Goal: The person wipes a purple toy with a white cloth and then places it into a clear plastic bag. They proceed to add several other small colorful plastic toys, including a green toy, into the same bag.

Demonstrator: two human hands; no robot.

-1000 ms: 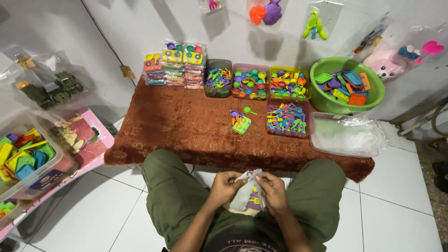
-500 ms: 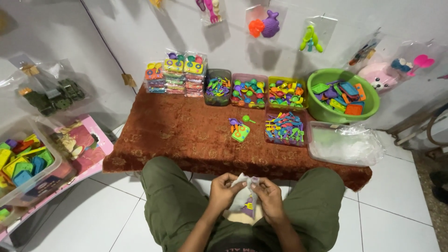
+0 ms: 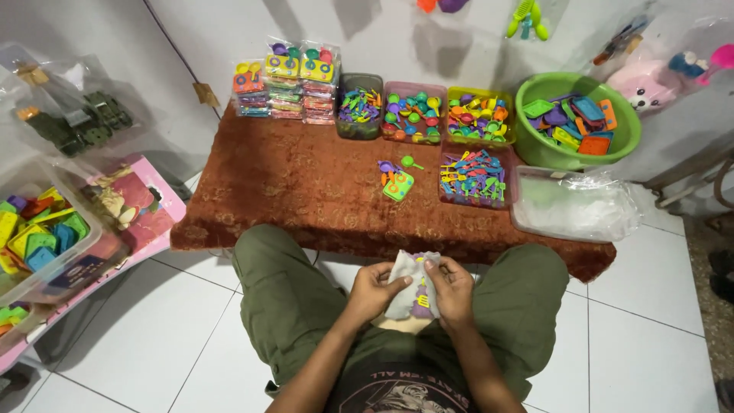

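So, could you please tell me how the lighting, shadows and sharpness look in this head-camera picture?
Head view: even indoor light; hanging toys cast soft shadows on the white wall; wide-angle lens bows the edges; slight glare on the clear plastic bag; the brown-clothed table is sharp; left hand and right hand, holding a small bag of toys, are slightly soft.

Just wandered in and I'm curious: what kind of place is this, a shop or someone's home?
Probably a home corner for packing small toys. Trays of colourful plastic toy pieces line a cloth-covered low table, filled packets are stacked by the wall, and both hands hold a small clear bag.
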